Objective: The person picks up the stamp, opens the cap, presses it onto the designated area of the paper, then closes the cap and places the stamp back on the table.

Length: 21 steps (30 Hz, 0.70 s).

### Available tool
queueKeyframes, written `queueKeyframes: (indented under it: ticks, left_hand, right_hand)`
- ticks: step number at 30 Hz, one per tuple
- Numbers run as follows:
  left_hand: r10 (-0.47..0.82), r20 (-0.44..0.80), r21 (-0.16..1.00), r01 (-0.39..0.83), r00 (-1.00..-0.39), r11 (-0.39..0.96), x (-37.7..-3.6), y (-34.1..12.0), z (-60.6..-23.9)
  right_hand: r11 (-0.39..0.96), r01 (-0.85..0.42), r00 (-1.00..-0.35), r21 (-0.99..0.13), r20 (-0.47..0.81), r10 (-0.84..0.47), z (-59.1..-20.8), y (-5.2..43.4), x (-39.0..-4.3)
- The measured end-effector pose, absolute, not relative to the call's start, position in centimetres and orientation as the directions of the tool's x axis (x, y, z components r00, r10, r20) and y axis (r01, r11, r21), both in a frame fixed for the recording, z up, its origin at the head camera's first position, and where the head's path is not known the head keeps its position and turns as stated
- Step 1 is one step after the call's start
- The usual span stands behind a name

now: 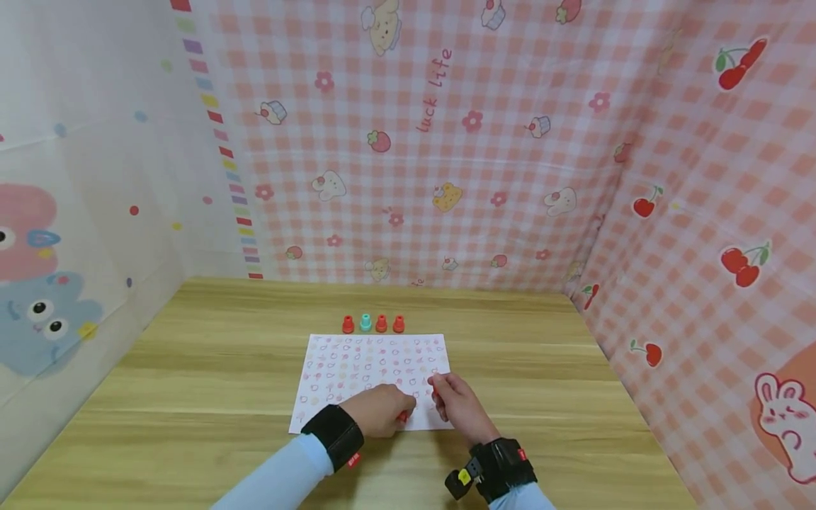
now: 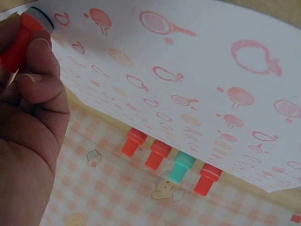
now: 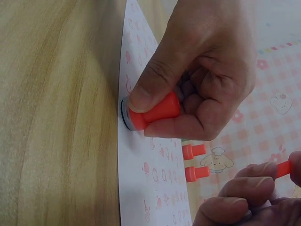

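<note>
On the light wooden surface [image 1: 191, 397] lies a white paper sheet [image 1: 357, 361] covered in red and orange stamped pictures, near edge under both hands so it likely stays flat. Left hand [image 1: 382, 411] pinches a small red plastic stamper [image 2: 21, 40] lifted off the sheet; right hand [image 1: 455, 404] grips another red stamper [image 3: 150, 113], face pressed onto the paper. Beyond the far edge, four spare stampers [image 1: 372, 324], three red and one teal, stand upright in a row.

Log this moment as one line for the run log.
left hand grips red stamp, face on stamped paper near its edge | right hand pinches small red piece | four stamps lined up beyond paper
</note>
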<state>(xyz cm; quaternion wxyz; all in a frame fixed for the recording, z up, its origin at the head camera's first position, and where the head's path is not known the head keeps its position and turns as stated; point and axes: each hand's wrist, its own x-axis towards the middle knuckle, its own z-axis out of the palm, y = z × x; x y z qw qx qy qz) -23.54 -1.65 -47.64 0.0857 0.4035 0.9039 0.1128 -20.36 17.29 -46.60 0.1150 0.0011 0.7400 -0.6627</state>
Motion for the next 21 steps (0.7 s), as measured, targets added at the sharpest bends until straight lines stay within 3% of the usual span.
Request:
queueKeyframes:
  ticks: [15, 21]
  left_hand:
    - [0.769, -0.048, 0.231, 0.742, -0.638, 0.630, -22.88, -1.34, -47.54]
    - [0.790, 0.041, 0.268, 0.769, -0.611, 0.581, -23.48, -1.85, -46.89]
  right_hand:
    - [0.110, 0.114, -0.979, -0.987, -0.130, -0.155, -47.12, 17.60, -20.26]
    - [0.113, 0.123, -0.981, -0.986, -0.138, -0.140, -46.93, 17.69, -20.29]
